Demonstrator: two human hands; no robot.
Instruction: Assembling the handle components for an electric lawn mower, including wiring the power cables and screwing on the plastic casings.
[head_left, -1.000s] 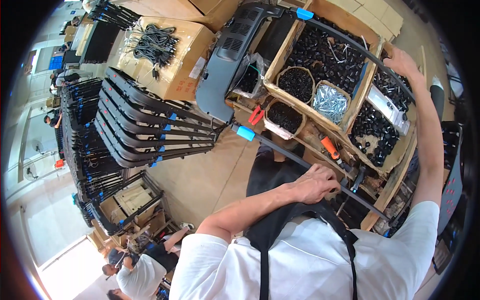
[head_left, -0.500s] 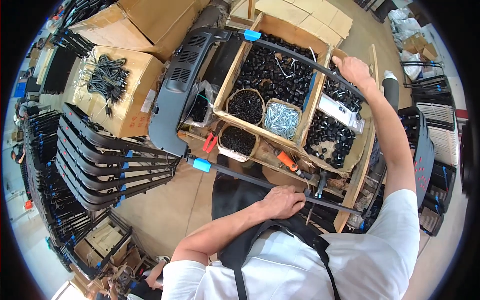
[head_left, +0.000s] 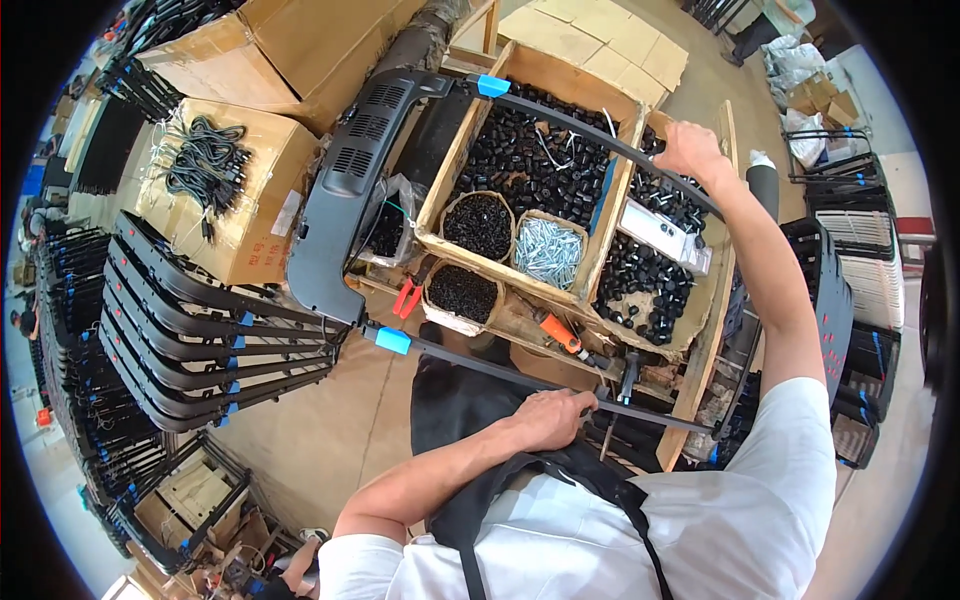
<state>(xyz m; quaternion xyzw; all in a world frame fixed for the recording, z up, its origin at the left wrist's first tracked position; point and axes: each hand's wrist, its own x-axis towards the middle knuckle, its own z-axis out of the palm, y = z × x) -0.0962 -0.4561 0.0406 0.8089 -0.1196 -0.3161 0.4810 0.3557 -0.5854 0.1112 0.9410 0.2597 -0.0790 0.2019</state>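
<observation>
Black two-railed frame with a dark grey, vented plastic end piece (head_left: 335, 215) is lying across the bench, its vented end to the left, its rails running right above a deep wooden tray (head_left: 500, 270) and along that tray's near side. Left hand (head_left: 548, 420) is curling into a loose fist around the straight black near rail (head_left: 480, 367), knuckles up, no gap showing. Right hand (head_left: 692, 152) is reaching across to the straight black far rail (head_left: 580, 128), bending partly over it; its fingertips are hiding, so I cannot tell how firmly it is closing. Bright blue bands are marking each rail close to the vented end. Under the far rail, glossy black plastic pieces (head_left: 530, 165) are filling the tray; a carton of silver metal screws (head_left: 548, 250) is sitting in its near corner. Red-handled pliers (head_left: 407, 298) and an orange-bodied tool (head_left: 560, 333) are lying beyond the near rail, with neither hand touching them. Step in hand, by my judgement: the person is steadying or positioning the frame. Next move is probably calling for an even hold on both rails, clearing the tray's edges.
</observation>
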